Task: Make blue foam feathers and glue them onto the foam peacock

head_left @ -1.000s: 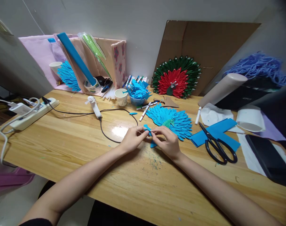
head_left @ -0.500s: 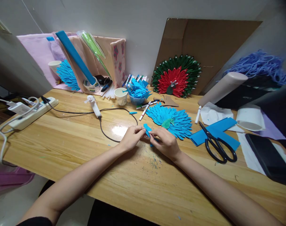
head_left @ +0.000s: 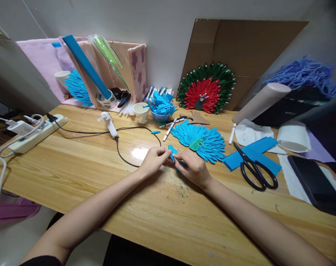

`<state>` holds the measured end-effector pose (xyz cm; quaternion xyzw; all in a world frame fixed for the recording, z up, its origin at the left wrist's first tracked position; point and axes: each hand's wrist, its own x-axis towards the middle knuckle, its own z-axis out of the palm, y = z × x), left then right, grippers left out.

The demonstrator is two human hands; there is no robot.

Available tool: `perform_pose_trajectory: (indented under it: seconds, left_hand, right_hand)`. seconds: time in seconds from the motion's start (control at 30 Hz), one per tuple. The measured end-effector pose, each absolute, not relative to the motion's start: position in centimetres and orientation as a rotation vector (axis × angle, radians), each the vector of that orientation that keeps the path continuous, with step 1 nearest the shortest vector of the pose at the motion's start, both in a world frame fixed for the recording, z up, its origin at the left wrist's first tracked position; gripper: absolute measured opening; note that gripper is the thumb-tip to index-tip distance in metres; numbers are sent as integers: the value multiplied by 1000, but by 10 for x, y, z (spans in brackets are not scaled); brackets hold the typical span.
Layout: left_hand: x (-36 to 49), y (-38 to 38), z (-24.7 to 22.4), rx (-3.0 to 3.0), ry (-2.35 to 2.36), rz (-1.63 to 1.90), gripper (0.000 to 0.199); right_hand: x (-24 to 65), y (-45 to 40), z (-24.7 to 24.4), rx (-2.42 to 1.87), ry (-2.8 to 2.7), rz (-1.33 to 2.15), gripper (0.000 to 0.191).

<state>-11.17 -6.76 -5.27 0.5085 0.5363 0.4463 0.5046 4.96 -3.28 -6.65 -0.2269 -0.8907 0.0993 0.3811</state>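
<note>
A small piece of blue paper [head_left: 171,149] is pinched between my two hands above the table. My left hand [head_left: 156,159] grips its left side, fingers closed. From the right, my right hand [head_left: 194,166] pinches the lower part of the same piece; its lower end is partly hidden by the fingers. Just behind my right hand lies a peacock shape of layered blue paper strips with a green bird body [head_left: 196,144]. To the left of my hands, a white glue gun [head_left: 110,125] stands on the table with its black cord trailing.
Black-handled scissors [head_left: 257,171] rest on folded blue paper [head_left: 264,145] at right, near a phone [head_left: 316,183]. Behind are a bowl [head_left: 160,118] of blue pieces, a paper cup [head_left: 141,113] and markers [head_left: 170,130]. A red-green peacock [head_left: 206,88] leans on cardboard [head_left: 251,48]. A power strip [head_left: 39,135] lies left.
The view has shifted very slightly. Both hands keep their pinch on the blue paper piece, with only a tiny movement of the fingers.
</note>
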Motion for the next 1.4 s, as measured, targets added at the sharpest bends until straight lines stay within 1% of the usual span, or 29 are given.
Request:
perform_pose_trajectory:
  seconds: [0.3,0.43,0.67,0.83,1.03,1.4]
  left_hand:
    - [-113,-67,-49,1286,1296,1085,33]
    - [-113,-68,-48,1381,1311,1076,34]
    - [-117,-69,-45,1780,1452,1030,30]
    - [-121,-69,-43,1874,1463,1069,20]
    - [-125,-67,-44,2036,1445,967,19]
    - [-128,-64,-48,2089,1463,978,16]
  right_hand:
    - [50,-30,-69,-734,-2106,623,8]
    - [50,-29,-72,-767,-2071,702,8]
    - [50,-30,-70,-812,-1997,699,8]
    - [50,-30,-70,-826,-2042,627,8]
    - [49,-30,-69,-818,-2084,603,8]
    - [48,-29,-69,-858,-2084,678,8]
